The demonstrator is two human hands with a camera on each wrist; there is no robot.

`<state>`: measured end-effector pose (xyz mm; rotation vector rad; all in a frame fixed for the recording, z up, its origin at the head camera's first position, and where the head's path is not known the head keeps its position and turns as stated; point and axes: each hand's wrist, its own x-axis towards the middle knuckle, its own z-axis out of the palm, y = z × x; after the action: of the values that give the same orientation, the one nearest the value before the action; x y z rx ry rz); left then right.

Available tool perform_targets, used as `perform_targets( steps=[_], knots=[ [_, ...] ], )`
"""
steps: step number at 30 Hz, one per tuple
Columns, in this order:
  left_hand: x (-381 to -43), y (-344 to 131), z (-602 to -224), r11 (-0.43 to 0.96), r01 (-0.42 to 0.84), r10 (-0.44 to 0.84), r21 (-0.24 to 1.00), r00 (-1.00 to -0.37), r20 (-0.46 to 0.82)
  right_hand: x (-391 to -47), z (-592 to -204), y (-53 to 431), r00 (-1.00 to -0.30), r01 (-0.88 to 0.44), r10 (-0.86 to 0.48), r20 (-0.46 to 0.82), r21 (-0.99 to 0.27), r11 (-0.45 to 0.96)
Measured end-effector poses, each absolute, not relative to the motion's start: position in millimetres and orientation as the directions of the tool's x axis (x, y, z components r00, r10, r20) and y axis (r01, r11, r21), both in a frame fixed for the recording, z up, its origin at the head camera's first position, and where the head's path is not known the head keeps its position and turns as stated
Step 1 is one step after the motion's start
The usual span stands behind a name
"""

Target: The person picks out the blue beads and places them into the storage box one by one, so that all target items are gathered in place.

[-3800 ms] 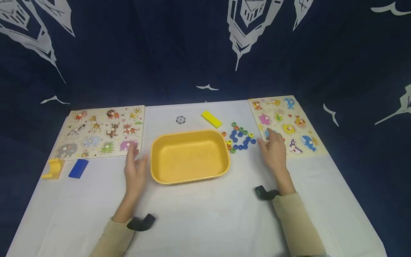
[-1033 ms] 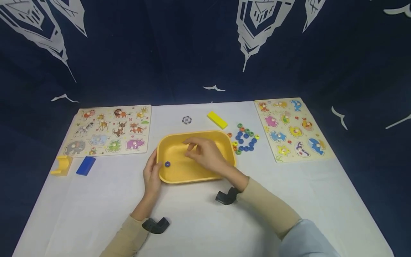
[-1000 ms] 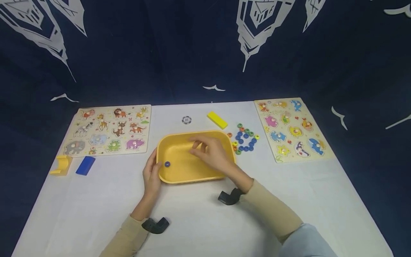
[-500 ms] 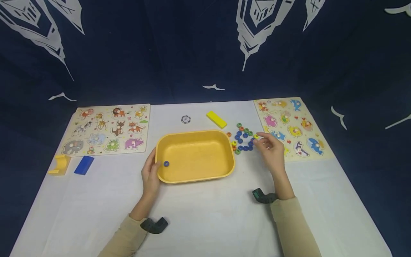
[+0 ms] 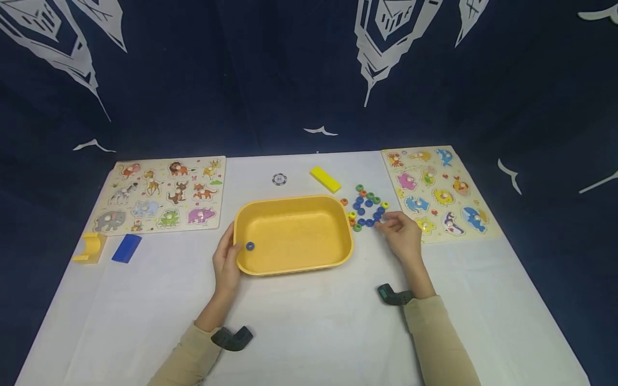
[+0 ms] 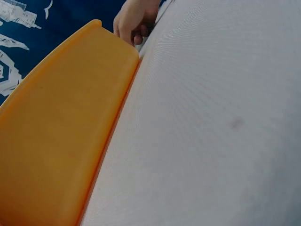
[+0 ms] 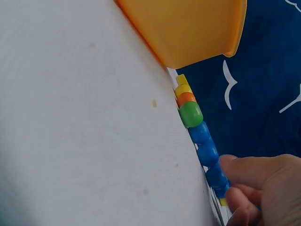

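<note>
My left hand [image 5: 227, 265] holds the left end of a yellow plastic tray [image 5: 294, 269], thumb at the rim and fingers along the outer side. One blue bead [image 5: 250, 246] lies inside the tray near that thumb. Right of the tray is a loose group of beads, in blue, green, orange and yellow. My right hand [image 5: 402, 236] is at the group's near right edge, thumb and fingers bent. Its thumb is against a blue bead [image 7: 216, 176] in the right wrist view; whether the fingers pinch it is unclear.
Animal peg puzzles stand at the back left [image 5: 159, 195] and right [image 5: 436, 187]. A yellow block [image 5: 325, 179] and a round chip [image 5: 279, 179] lie behind the tray. At left are a blue block [image 5: 126, 248] and a yellow curved block [image 5: 90, 247].
My left hand has come to the tray and taken hold of it. A blue bead now lies inside. My right hand was over the tray, then returned to the beads and shifted slightly nearer.
</note>
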<state>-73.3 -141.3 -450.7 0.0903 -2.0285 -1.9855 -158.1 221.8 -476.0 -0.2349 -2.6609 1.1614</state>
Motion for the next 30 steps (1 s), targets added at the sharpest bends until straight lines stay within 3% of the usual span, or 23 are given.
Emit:
perform_targets(
  steps=[7,15,21,30],
  knots=[
    [-71.9,-143.2,-447.4,0.061,0.175,-0.259,0.983,-0.948,0.185,-158.9,-476.1,215.1,-0.966,0.042,0.193,0.171,-0.634,0.772],
    [-73.8,-143.9,-450.0,0.029,0.175,-0.264,0.984,-0.948,0.176,-153.1,-449.5,199.9,-0.957,-0.019,0.213,0.199,-0.773,0.634],
    [-75.0,-143.6,-450.6,0.019,0.183,-0.269,0.983,-0.946,0.181,-144.4,-410.1,143.3,-0.965,-0.233,-0.033,0.262,-0.785,0.575],
    [-74.5,-142.1,-449.4,0.026,0.161,-0.272,0.987,-0.949,0.162,-146.9,-400.2,45.1,-0.9,-0.383,-0.402,0.167,-0.743,0.549]
  ],
)
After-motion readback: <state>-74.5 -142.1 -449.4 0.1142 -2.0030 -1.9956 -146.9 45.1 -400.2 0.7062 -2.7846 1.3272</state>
